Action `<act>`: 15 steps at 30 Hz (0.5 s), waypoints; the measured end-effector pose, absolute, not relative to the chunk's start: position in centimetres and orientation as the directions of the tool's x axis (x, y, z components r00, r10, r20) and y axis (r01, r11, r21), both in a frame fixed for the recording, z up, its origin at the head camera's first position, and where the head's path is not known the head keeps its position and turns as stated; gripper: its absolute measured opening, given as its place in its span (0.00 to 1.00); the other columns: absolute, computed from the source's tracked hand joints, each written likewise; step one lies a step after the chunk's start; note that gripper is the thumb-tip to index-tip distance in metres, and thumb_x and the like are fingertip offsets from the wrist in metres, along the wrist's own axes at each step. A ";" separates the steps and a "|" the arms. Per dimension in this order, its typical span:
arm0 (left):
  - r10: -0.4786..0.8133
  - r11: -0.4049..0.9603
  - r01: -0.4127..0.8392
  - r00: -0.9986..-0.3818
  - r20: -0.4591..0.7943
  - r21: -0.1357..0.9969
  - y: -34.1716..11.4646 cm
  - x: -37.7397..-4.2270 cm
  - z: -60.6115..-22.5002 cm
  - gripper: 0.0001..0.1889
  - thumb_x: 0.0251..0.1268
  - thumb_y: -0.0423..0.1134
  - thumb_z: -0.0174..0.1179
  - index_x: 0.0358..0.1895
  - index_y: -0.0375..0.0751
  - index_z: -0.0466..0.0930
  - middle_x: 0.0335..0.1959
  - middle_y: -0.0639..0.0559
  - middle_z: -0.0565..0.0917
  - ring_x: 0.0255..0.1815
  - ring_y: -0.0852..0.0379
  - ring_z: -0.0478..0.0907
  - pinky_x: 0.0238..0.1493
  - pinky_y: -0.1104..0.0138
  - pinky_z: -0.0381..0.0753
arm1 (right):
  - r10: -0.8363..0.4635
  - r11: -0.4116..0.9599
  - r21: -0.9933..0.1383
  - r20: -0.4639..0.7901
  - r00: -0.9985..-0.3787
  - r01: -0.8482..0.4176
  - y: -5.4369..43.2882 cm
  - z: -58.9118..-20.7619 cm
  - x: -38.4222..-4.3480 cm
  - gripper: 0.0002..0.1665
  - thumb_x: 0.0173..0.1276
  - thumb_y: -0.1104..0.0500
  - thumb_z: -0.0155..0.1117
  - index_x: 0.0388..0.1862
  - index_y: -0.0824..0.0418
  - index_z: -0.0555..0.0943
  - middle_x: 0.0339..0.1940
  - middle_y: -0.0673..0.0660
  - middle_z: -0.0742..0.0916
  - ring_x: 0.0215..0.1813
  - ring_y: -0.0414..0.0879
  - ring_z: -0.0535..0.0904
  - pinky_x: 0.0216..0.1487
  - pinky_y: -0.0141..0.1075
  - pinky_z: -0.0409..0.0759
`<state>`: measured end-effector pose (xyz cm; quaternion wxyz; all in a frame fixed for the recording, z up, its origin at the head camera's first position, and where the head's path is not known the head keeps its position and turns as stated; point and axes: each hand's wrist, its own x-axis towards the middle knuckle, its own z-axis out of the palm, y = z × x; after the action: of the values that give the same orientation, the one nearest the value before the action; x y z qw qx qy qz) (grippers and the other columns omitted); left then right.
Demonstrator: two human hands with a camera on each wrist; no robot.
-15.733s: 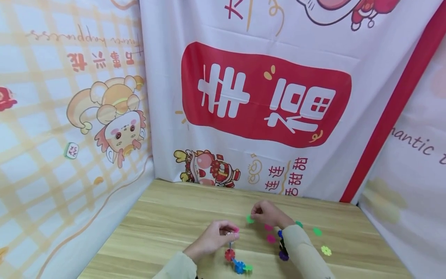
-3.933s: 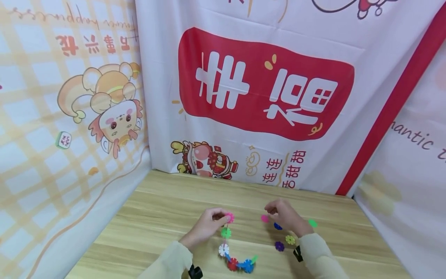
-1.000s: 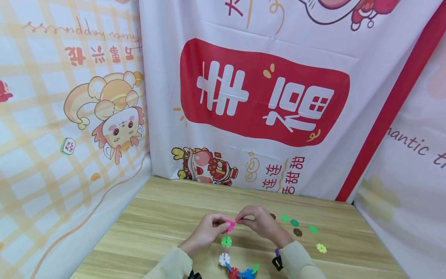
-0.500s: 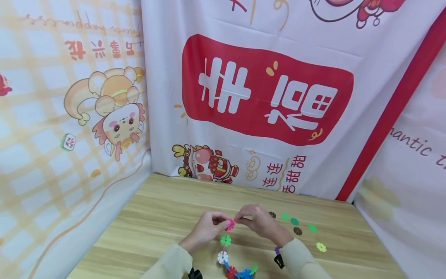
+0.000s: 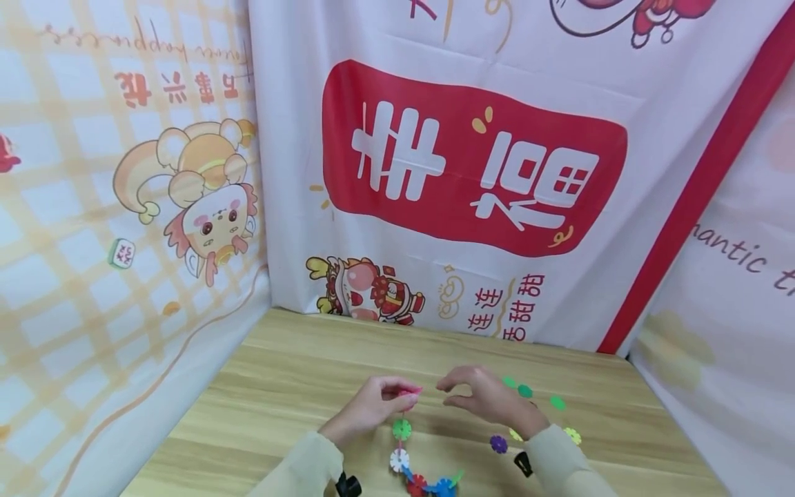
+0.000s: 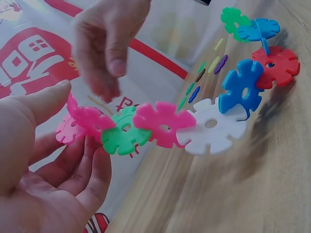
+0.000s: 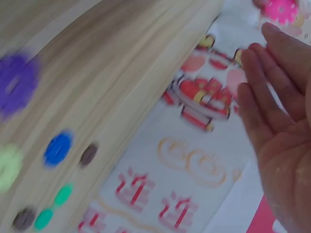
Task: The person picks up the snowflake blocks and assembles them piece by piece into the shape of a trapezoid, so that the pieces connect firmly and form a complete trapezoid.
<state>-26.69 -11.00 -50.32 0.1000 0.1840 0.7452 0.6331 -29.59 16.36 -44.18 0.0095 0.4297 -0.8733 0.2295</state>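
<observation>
My left hand [image 5: 369, 406] pinches a pink notched plastic disc [image 6: 95, 121] at one end of a chain of interlocking snowflake discs. In the left wrist view the chain runs on through a green disc [image 6: 127, 138], another pink disc [image 6: 158, 116], a white disc [image 6: 227, 127], a blue disc [image 6: 235, 90] and a red disc [image 6: 284, 68]. More blue and a small green disc [image 6: 232, 19] form the far end, low over the table. Apart from the chain, my right hand [image 5: 487, 399] has its fingers loosely bent and holds nothing.
Loose discs lie on the wooden table [image 5: 298, 359] at the right: purple [image 5: 498, 444], yellow [image 5: 573, 435] and several green ones [image 5: 557, 402]. A blue disc [image 7: 58, 148] and brown discs [image 7: 89, 154] show in the right wrist view. Printed cloth [image 5: 298, 172] hangs behind.
My right hand has let go of the pink disc and moved right. The pink disc has tilted in my left hand. Since the oldest frame, the chain has gained green and pink discs.
</observation>
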 end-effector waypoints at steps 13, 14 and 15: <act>0.376 0.143 0.116 -0.925 0.055 0.983 -10.7 -26.7 -50.2 0.19 0.72 0.49 0.69 0.59 0.45 0.86 0.49 0.44 0.89 0.46 0.55 0.85 0.49 0.68 0.88 | -0.680 0.672 -0.375 0.031 -0.733 -0.639 25.6 -47.5 -28.4 0.18 0.63 0.55 0.80 0.51 0.59 0.89 0.45 0.52 0.93 0.46 0.44 0.89 0.50 0.43 0.90; 0.375 0.143 0.115 -0.925 0.054 0.983 -10.7 -26.7 -50.2 0.18 0.72 0.48 0.69 0.59 0.44 0.86 0.49 0.44 0.89 0.46 0.55 0.85 0.48 0.69 0.87 | -0.684 0.668 -0.377 0.030 -0.729 -0.642 25.9 -48.0 -28.4 0.17 0.63 0.56 0.80 0.50 0.59 0.89 0.44 0.50 0.93 0.45 0.41 0.88 0.48 0.41 0.90; 0.374 0.144 0.118 -0.926 0.056 0.983 -10.6 -26.7 -50.2 0.18 0.72 0.48 0.69 0.59 0.45 0.86 0.48 0.45 0.89 0.46 0.55 0.85 0.48 0.69 0.87 | -0.688 0.661 -0.389 0.029 -0.725 -0.642 26.1 -48.4 -28.3 0.16 0.63 0.57 0.80 0.49 0.59 0.90 0.43 0.50 0.93 0.44 0.39 0.88 0.48 0.40 0.90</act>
<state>-26.68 -10.62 -50.22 0.1013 0.1640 0.7496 0.6332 -28.29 26.09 -48.44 -0.0603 0.3656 -0.9092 0.1898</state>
